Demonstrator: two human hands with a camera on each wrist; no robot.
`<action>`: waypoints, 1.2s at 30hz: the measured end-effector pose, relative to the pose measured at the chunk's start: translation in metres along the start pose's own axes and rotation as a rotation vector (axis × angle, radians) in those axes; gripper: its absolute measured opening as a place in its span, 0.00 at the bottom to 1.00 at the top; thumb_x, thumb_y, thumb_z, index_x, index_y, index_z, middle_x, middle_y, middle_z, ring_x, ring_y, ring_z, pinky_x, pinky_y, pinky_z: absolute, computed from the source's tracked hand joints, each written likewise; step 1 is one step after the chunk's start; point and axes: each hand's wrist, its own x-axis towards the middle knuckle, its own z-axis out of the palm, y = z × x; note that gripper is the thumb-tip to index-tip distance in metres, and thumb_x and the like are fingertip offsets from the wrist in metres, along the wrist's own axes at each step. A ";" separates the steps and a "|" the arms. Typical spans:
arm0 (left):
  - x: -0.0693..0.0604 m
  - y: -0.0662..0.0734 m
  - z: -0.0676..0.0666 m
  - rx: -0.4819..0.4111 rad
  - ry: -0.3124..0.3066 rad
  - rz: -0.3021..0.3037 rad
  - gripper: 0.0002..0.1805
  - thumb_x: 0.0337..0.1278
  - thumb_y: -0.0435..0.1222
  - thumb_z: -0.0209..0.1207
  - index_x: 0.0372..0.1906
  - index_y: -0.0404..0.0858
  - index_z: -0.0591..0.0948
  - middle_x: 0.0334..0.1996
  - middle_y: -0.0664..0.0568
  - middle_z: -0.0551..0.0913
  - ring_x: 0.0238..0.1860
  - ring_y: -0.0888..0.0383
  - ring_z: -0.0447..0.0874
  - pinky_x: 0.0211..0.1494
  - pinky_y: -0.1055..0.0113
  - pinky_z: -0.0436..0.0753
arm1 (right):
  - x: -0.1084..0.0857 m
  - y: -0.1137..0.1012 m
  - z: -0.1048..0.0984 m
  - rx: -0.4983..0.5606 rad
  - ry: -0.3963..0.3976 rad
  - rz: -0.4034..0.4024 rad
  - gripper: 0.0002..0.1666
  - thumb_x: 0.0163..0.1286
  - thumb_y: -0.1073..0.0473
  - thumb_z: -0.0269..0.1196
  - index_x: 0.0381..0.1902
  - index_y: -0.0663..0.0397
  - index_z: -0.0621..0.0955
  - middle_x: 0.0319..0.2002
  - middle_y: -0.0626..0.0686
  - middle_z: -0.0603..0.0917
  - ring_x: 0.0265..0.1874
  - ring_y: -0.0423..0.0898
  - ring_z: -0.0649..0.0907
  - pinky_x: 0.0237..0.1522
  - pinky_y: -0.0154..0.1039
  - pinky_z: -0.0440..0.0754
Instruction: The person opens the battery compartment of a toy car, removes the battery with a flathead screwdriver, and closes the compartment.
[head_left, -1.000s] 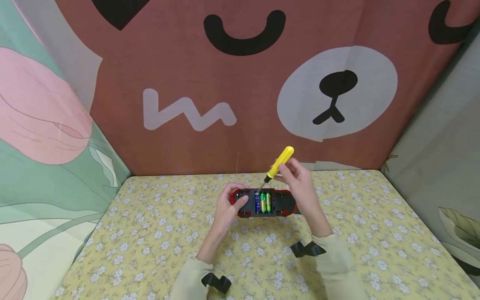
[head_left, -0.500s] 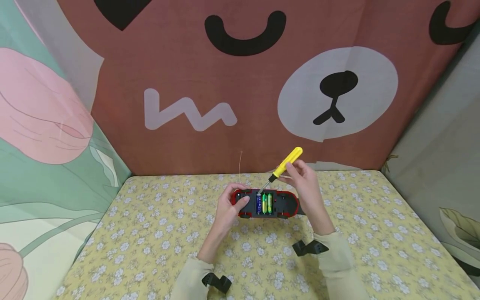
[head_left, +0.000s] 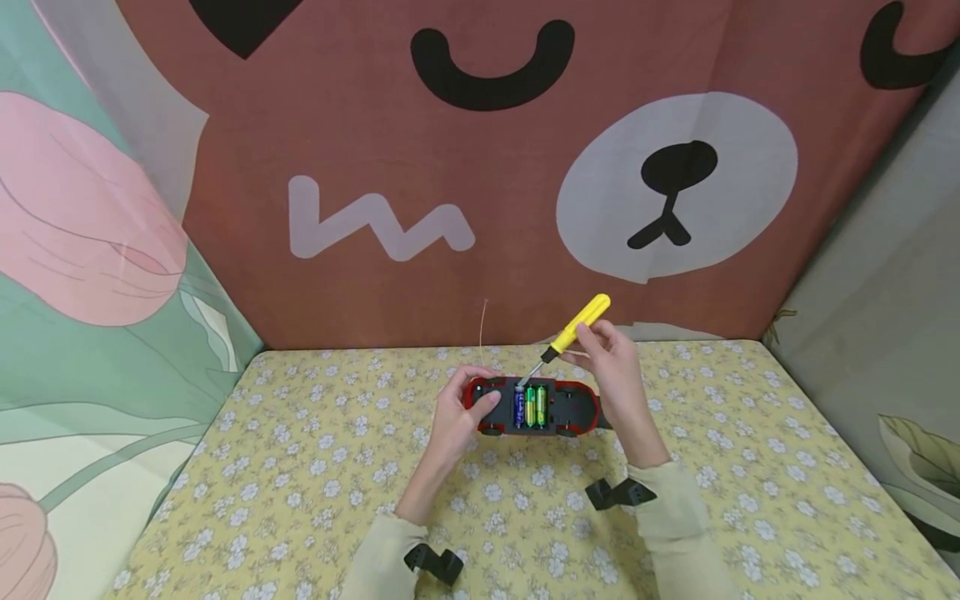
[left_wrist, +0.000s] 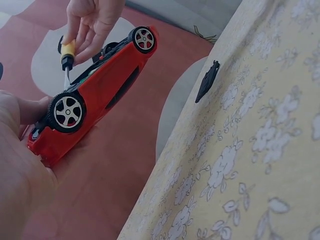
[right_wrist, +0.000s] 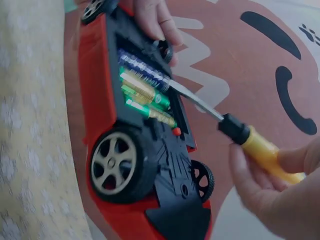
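A red toy car (left_wrist: 107,82) is held with its black underside up, its battery bay uncovered. In the bay lie a blue battery (right_wrist: 142,69) and two green-and-gold batteries (right_wrist: 145,92). My left hand (head_left: 455,410) grips one end of the car, thumb on the underside. My right hand (head_left: 618,371) holds a screwdriver (head_left: 581,326) by its yellow handle. The screwdriver's metal tip meets the end of the blue battery at the bay's far edge, as the right wrist view shows. Part of the left hand is hidden behind the car.
A flowered cloth covers the table (head_left: 337,467). On it, in the left wrist view, lies a small flat black piece (left_wrist: 207,81), likely a cover. Behind the table hangs a printed curtain (head_left: 360,292). A thin antenna wire (head_left: 482,325) rises behind the car.
The right hand and screwdriver have shifted slightly right, and the screwdriver leans lower. The car has moved slightly right; the left hand keeps its grip on it. The batteries remain in the bay.
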 end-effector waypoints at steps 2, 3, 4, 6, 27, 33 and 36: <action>0.000 0.000 0.000 -0.008 0.009 -0.004 0.13 0.67 0.26 0.61 0.55 0.32 0.78 0.58 0.40 0.80 0.53 0.48 0.82 0.45 0.60 0.88 | -0.001 0.000 0.001 -0.021 -0.005 -0.070 0.21 0.83 0.56 0.56 0.60 0.71 0.76 0.50 0.60 0.82 0.42 0.37 0.86 0.48 0.37 0.87; 0.001 0.001 0.000 -0.010 0.017 -0.006 0.14 0.67 0.26 0.61 0.54 0.31 0.78 0.58 0.39 0.80 0.53 0.48 0.82 0.45 0.61 0.87 | -0.002 0.000 0.002 -0.045 -0.013 -0.118 0.21 0.82 0.57 0.56 0.60 0.71 0.77 0.50 0.62 0.82 0.43 0.37 0.86 0.48 0.37 0.87; 0.001 0.001 0.001 -0.011 0.026 -0.009 0.14 0.66 0.25 0.61 0.54 0.31 0.77 0.58 0.38 0.80 0.52 0.49 0.82 0.45 0.62 0.87 | -0.003 -0.001 0.003 -0.069 -0.027 -0.169 0.20 0.82 0.58 0.57 0.60 0.71 0.78 0.50 0.63 0.83 0.43 0.37 0.86 0.48 0.38 0.87; 0.001 0.001 0.001 -0.015 0.042 -0.009 0.14 0.65 0.25 0.61 0.54 0.30 0.77 0.58 0.36 0.80 0.52 0.50 0.82 0.46 0.63 0.86 | -0.005 -0.001 0.004 -0.122 -0.061 -0.275 0.18 0.81 0.60 0.58 0.58 0.70 0.80 0.50 0.65 0.85 0.43 0.39 0.87 0.47 0.39 0.87; 0.000 0.001 0.001 -0.014 0.047 0.006 0.13 0.65 0.24 0.61 0.52 0.29 0.77 0.58 0.35 0.81 0.55 0.48 0.81 0.48 0.64 0.86 | -0.001 0.004 0.001 -0.080 -0.122 -0.236 0.22 0.82 0.55 0.57 0.62 0.68 0.78 0.52 0.67 0.82 0.46 0.41 0.87 0.50 0.46 0.87; 0.001 0.001 0.001 -0.015 0.057 -0.009 0.14 0.65 0.24 0.61 0.53 0.30 0.78 0.58 0.36 0.80 0.54 0.49 0.81 0.48 0.63 0.86 | 0.000 0.003 0.000 0.011 -0.035 -0.111 0.24 0.82 0.53 0.57 0.61 0.70 0.77 0.48 0.56 0.83 0.45 0.42 0.86 0.49 0.41 0.87; 0.003 0.002 -0.001 -0.020 0.088 -0.018 0.14 0.64 0.25 0.62 0.54 0.30 0.78 0.59 0.35 0.80 0.52 0.50 0.82 0.47 0.64 0.86 | 0.000 0.003 -0.001 0.048 -0.019 -0.103 0.24 0.82 0.53 0.57 0.60 0.70 0.77 0.46 0.51 0.84 0.44 0.42 0.86 0.48 0.40 0.87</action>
